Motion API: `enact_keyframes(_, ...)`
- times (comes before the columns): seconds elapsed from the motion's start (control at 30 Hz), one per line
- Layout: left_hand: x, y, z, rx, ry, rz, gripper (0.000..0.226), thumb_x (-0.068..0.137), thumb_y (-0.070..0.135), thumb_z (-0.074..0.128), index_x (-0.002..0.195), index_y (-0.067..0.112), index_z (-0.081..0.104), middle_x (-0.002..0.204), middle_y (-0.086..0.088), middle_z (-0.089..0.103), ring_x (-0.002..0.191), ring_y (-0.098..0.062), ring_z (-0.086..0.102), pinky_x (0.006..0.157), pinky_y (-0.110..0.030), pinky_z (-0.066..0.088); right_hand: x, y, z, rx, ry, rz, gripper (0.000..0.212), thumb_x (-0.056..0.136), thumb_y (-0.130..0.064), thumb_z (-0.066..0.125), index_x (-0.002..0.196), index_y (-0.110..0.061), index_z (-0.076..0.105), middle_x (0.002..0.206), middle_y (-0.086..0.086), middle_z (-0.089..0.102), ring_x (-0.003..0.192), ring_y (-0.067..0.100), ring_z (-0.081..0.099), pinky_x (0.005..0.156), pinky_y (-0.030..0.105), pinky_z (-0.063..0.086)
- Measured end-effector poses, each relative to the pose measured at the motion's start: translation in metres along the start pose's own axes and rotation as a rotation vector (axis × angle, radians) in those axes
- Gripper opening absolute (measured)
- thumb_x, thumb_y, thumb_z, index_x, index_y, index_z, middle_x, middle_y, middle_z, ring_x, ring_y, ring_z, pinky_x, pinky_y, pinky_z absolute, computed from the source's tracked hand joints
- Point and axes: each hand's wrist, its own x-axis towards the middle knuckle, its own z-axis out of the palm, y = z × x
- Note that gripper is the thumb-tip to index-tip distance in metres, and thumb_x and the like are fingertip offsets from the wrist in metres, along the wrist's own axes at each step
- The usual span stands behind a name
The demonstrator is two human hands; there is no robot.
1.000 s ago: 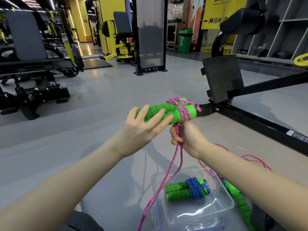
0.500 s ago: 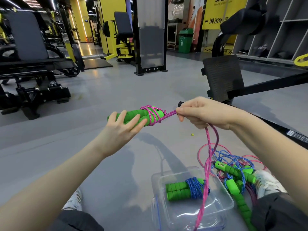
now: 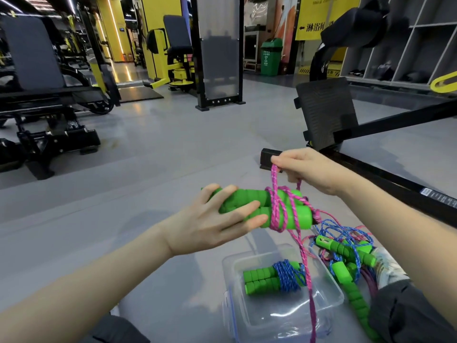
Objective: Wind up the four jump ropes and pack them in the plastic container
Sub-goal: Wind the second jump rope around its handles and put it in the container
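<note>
My left hand (image 3: 217,219) grips two green foam handles (image 3: 279,209) held side by side, with pink rope (image 3: 278,209) wound round them in several turns. Above and right of the handles, my right hand (image 3: 306,169) pinches that pink rope and holds it taut. The free end hangs down past the clear plastic container (image 3: 329,315) on the floor. Inside the container lies one wound jump rope with green handles and blue cord (image 3: 272,278). Right of the container lies a tangled pile of loose ropes (image 3: 346,253), blue and pink cords with green handles.
I sit on a grey gym floor, my knees at the bottom edge. A black machine frame with a footplate (image 3: 326,112) stands close on the right. A bench machine (image 3: 44,107) is at the left, yellow machines (image 3: 178,58) at the back.
My left hand brought the handles right and down, closer to the container. My right hand carried the pink rope over the handles, adding a turn, and now holds it just above them.
</note>
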Motion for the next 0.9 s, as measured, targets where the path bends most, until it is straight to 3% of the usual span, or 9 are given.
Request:
enact_keyframes(0.07,0.009,-0.004,-0.002,0.019,0.051,-0.01,0.033,0.096,0.017,0.053,0.129,0.018,0.051,0.125,-0.002,0.057,0.097,-0.037,0.058,0.076,-0.041,0.047,-0.004,0.01,-0.001,0.243,-0.053,0.103,0.031,0.087,-0.03,0.055,0.057,-0.022,0.064,0.055,-0.004,0.05,0.045,0.007,0.046,0.051,0.02,0.04)
enact_keyframes(0.13,0.012,-0.01,0.0,0.05,0.079,-0.028,0.037,0.095,0.019,0.055,0.132,0.02,0.048,0.128,-0.002,0.052,0.1,-0.037,0.058,0.079,-0.041,0.048,-0.007,0.021,0.002,0.446,-0.02,0.235,0.024,0.089,-0.029,0.055,0.07,-0.016,0.064,0.067,0.002,0.065,0.05,0.009,0.062,0.054,0.022,0.051)
enact_keyframes(0.23,0.012,-0.014,0.005,0.066,0.08,-0.069,0.037,0.097,0.017,0.051,0.133,0.019,0.046,0.129,-0.004,0.051,0.1,-0.038,0.059,0.079,-0.043,0.046,-0.008,0.038,0.02,0.662,0.036,0.278,0.022,0.08,-0.013,0.066,0.06,-0.007,0.059,0.05,0.002,0.06,0.041,0.01,0.057,0.041,0.019,0.049)
enact_keyframes(0.3,0.01,-0.014,0.01,0.067,0.045,-0.105,0.036,0.098,0.012,0.046,0.134,0.017,0.045,0.129,-0.006,0.05,0.099,-0.039,0.058,0.078,-0.045,0.043,-0.006,0.044,0.036,0.713,-0.018,0.22,0.036,0.088,-0.006,0.049,0.054,-0.017,0.05,0.045,-0.007,0.044,0.036,0.006,0.039,0.039,0.019,0.036)
enact_keyframes(0.4,-0.001,-0.019,0.018,0.111,-0.041,-0.153,0.038,0.098,0.006,0.038,0.134,0.015,0.044,0.129,-0.008,0.045,0.096,-0.04,0.057,0.074,-0.044,0.044,0.0,0.041,0.056,0.589,-0.078,0.242,0.035,0.098,-0.014,0.032,0.064,-0.015,0.041,0.048,-0.005,0.027,0.037,0.005,0.019,0.041,0.018,0.023)
enact_keyframes(0.57,-0.027,-0.032,0.022,0.181,-0.217,-0.222,0.048,0.089,-0.001,0.028,0.134,0.012,0.042,0.122,-0.009,0.057,0.087,-0.039,0.059,0.064,-0.039,0.043,-0.001,0.027,0.068,0.362,-0.201,0.292,0.021,0.1,-0.023,0.037,0.097,-0.01,0.053,0.049,-0.002,0.027,0.034,0.008,0.018,0.039,0.02,0.03)
enact_keyframes(0.7,-0.033,-0.033,0.021,0.185,-0.321,-0.233,0.05,0.086,-0.002,0.028,0.132,0.01,0.042,0.113,-0.009,0.063,0.082,-0.037,0.059,0.06,-0.037,0.044,-0.003,0.002,0.06,0.099,-0.349,0.301,0.013,0.099,-0.017,0.041,0.095,-0.01,0.051,0.043,-0.006,0.029,0.029,0.007,0.023,0.041,0.021,0.044)
enact_keyframes(0.8,-0.04,-0.034,0.023,0.193,-0.374,-0.222,0.054,0.091,-0.002,0.009,0.13,0.008,0.045,0.108,-0.01,0.063,0.078,-0.036,0.057,0.059,-0.036,0.04,-0.006,-0.015,0.047,-0.069,-0.445,0.308,0.009,0.096,-0.008,0.045,0.089,-0.01,0.051,0.038,-0.006,0.031,0.027,0.007,0.028,0.045,0.023,0.049)
enact_keyframes(0.9,-0.047,-0.03,0.026,0.18,-0.421,-0.172,0.052,0.09,0.002,0.014,0.131,0.008,0.045,0.111,-0.012,0.061,0.081,-0.038,0.057,0.061,-0.038,0.041,-0.008,-0.026,0.035,-0.211,-0.487,0.265,0.01,0.094,-0.007,0.049,0.086,-0.012,0.055,0.04,-0.004,0.029,0.031,0.01,0.043,0.061,0.03,0.052)
